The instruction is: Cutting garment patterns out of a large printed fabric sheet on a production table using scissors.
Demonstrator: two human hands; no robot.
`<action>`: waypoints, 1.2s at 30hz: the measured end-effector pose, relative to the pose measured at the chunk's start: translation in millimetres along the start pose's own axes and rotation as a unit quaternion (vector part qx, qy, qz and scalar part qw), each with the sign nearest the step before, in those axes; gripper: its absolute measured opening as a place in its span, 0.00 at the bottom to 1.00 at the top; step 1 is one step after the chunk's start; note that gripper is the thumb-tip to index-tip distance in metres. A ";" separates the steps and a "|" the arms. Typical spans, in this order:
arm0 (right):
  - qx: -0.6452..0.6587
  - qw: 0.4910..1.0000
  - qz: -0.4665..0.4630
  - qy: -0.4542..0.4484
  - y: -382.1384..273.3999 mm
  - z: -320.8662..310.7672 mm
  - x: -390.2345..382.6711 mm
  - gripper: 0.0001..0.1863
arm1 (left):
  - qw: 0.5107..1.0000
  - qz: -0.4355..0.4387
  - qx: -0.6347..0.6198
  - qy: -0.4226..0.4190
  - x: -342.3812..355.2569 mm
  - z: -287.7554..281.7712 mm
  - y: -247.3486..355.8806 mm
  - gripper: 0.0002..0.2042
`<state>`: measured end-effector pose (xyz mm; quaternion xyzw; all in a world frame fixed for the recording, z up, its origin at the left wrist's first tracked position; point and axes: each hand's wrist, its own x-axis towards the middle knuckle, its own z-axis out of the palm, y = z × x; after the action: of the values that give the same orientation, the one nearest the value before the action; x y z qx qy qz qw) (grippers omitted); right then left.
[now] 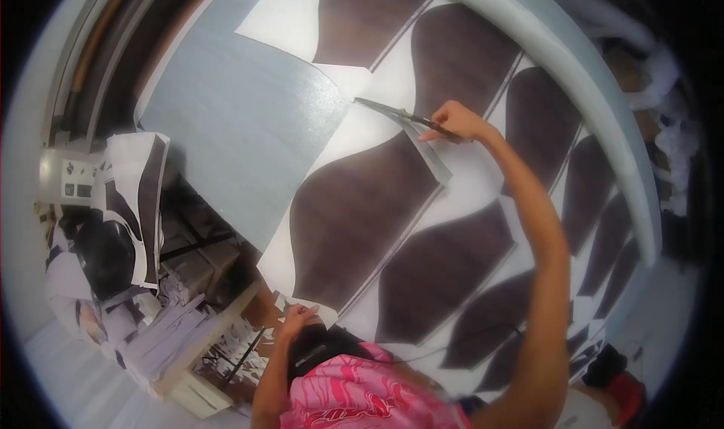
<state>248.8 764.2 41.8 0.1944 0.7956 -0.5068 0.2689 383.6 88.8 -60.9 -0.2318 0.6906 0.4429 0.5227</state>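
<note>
A wide white sheet printed with rows of dark brown curved shapes covers much of the table. Long-bladed scissors are in my right hand, whose fingers wrap round the handles. Their blades point left across the white area between two shapes, tips at the sheet's left edge. Beside the blades a narrow grey strip of the sheet's edge stands slightly raised. Close to my body, my left hand grips the sheet's near corner, fingers on top; the thumb is hidden.
The bare pale blue tabletop lies left of the sheet. A thick pale roll runs along the far right edge. Cut printed pieces hang at the left, above piled white scraps and a wooden frame. A thin dark cord crosses the sheet.
</note>
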 end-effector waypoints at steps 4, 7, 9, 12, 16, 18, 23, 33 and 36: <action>0.035 0.996 0.014 0.078 16.2 17.2 -64.4 0.27 | 0.998 -0.026 -0.032 -0.049 -25.5 12.2 1.1 0.12; 0.062 0.988 0.041 0.133 47.9 42.5 -149.1 0.22 | 0.990 -0.087 0.014 -0.107 -45.4 22.2 -5.7 0.15; 0.090 0.977 0.086 0.172 68.5 70.5 -228.9 0.22 | 0.989 -0.068 0.023 -0.130 -58.8 43.2 -17.5 0.17; 0.137 0.954 0.142 0.224 85.0 127.9 -349.9 0.20 | 0.986 -0.011 0.026 -0.163 -75.5 75.5 -39.1 0.18; 0.246 0.893 0.227 0.302 150.9 225.9 -514.3 0.28 | 0.984 0.020 0.049 -0.171 -93.2 106.3 -92.5 0.20; 0.304 0.865 0.242 0.317 146.8 267.9 -566.4 0.28 | 0.984 0.031 0.083 -0.154 -102.8 120.8 -109.3 0.22; 0.317 0.873 0.222 0.297 177.8 305.9 -617.5 0.27 | 0.995 0.085 -0.028 -0.052 -134.2 165.4 -150.2 0.09; 0.335 0.922 0.130 0.145 350.8 193.5 -556.9 0.26 | 0.992 0.112 -0.061 -0.007 -154.2 214.2 -178.9 0.13; 0.339 0.921 0.132 0.140 370.9 162.1 -531.7 0.25 | 0.990 0.125 -0.061 0.025 -146.3 219.5 -186.4 0.15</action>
<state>916.7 749.3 58.3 0.4461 0.5729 -0.6738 0.1369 693.6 162.1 -7.6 -0.1860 0.6990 0.5397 0.4307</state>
